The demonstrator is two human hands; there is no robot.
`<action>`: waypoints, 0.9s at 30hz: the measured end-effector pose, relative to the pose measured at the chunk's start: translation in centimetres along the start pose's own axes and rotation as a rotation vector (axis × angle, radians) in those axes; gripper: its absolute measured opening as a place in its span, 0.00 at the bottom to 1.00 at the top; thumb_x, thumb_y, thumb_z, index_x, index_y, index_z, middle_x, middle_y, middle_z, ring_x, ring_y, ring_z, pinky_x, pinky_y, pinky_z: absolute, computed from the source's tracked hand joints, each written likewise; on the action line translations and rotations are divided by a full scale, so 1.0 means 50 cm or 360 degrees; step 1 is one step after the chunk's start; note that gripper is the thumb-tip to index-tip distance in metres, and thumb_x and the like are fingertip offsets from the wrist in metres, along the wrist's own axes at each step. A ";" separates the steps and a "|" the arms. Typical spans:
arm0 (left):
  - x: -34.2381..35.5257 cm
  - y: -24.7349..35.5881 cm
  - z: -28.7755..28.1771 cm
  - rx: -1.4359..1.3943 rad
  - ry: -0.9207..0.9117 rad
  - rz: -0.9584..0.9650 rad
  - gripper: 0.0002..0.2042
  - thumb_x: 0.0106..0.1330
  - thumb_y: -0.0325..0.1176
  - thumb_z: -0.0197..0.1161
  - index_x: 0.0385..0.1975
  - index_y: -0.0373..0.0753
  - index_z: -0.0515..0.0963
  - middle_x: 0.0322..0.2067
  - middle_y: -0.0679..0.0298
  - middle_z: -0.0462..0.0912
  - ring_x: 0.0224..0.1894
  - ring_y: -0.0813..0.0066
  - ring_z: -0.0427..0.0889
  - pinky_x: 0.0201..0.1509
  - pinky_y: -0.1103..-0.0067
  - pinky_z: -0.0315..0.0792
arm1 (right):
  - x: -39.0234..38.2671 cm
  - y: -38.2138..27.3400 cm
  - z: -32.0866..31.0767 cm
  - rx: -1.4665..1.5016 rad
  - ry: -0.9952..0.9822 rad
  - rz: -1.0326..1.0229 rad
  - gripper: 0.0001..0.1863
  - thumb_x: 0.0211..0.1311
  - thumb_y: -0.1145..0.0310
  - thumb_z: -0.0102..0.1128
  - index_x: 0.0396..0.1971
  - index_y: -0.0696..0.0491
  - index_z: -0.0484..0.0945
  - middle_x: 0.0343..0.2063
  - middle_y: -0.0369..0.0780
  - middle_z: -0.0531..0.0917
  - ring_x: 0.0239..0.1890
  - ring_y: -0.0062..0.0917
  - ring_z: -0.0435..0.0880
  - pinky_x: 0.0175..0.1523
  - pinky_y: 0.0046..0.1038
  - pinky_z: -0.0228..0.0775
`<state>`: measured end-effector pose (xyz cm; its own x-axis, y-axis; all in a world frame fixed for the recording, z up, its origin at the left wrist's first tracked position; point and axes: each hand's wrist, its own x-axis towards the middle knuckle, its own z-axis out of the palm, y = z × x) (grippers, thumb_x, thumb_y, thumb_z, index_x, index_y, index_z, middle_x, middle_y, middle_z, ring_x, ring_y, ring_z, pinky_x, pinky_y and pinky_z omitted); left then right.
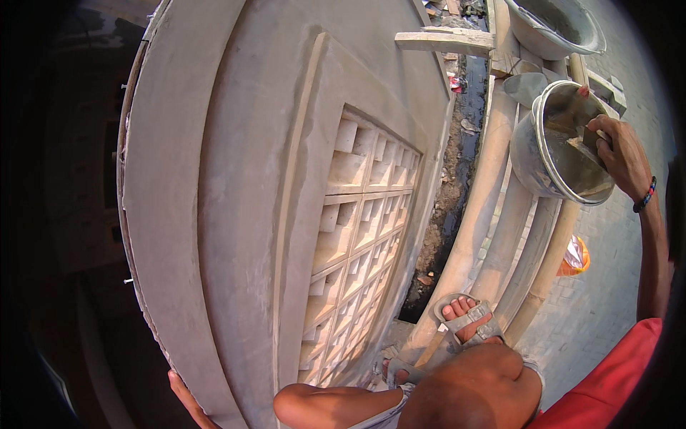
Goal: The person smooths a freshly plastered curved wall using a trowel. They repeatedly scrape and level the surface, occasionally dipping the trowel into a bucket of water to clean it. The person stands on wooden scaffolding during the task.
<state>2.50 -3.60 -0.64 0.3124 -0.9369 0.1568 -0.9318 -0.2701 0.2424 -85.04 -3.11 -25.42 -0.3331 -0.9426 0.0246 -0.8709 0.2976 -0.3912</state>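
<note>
Inside a white bucket [524, 154] at the right, my right hand [620, 154] is closed around a flat tool [587, 149] with a pale edge; most of it is hidden by my fingers and the grey mix. A rounded grey metal blade [525, 87] sticks out past the bucket's far left rim. At the lower left, my left hand [190, 402] touches the outer edge of the grey plastered wall [243, 179], its visible fingers stretched along it; the rest is out of sight. Set into the wall is a panel of pale ventilation blocks [350, 239].
Bamboo poles [477, 222] form a platform under my sandalled foot [468, 320] and the bucket. A larger basin [561, 36] stands beyond. Between wall and poles runs a dark ditch [468, 143]. Paving [579, 314] lies below, with an orange bag [574, 256]. Nails [128, 281] jut from the wall's edge.
</note>
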 end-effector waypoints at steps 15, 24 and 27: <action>-0.036 -0.037 -0.062 -0.0009 0.0126 -0.0092 0.21 0.71 0.41 0.51 0.52 0.30 0.75 0.42 0.59 0.83 0.41 0.70 0.82 0.45 0.72 0.78 | -0.050 0.019 0.007 0.0550 0.0549 0.0335 0.23 0.73 0.61 0.54 0.64 0.52 0.71 0.45 0.42 0.83 0.45 0.21 0.82 0.51 0.23 0.75; -0.054 -0.083 -0.061 -0.0029 0.0171 -0.0155 0.21 0.71 0.42 0.51 0.52 0.30 0.75 0.42 0.59 0.83 0.41 0.70 0.82 0.45 0.72 0.77 | 0.096 -0.378 0.086 0.1417 0.0131 -0.0363 0.25 0.66 0.64 0.63 0.59 0.59 0.74 0.44 0.40 0.83 0.46 0.22 0.81 0.52 0.29 0.75; -0.046 -0.088 -0.057 -0.0042 0.0188 -0.0146 0.21 0.71 0.42 0.51 0.52 0.30 0.75 0.42 0.59 0.83 0.41 0.70 0.82 0.45 0.72 0.77 | 0.206 -0.446 0.124 0.1255 0.0184 -0.0543 0.19 0.65 0.68 0.60 0.54 0.61 0.78 0.43 0.44 0.84 0.43 0.24 0.83 0.50 0.27 0.75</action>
<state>6.41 0.39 0.64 0.4170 -0.8756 0.2439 -0.8936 -0.3459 0.2859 -66.81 -20.39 -22.16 -0.1714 -0.9270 0.3336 -0.4393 -0.2311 -0.8681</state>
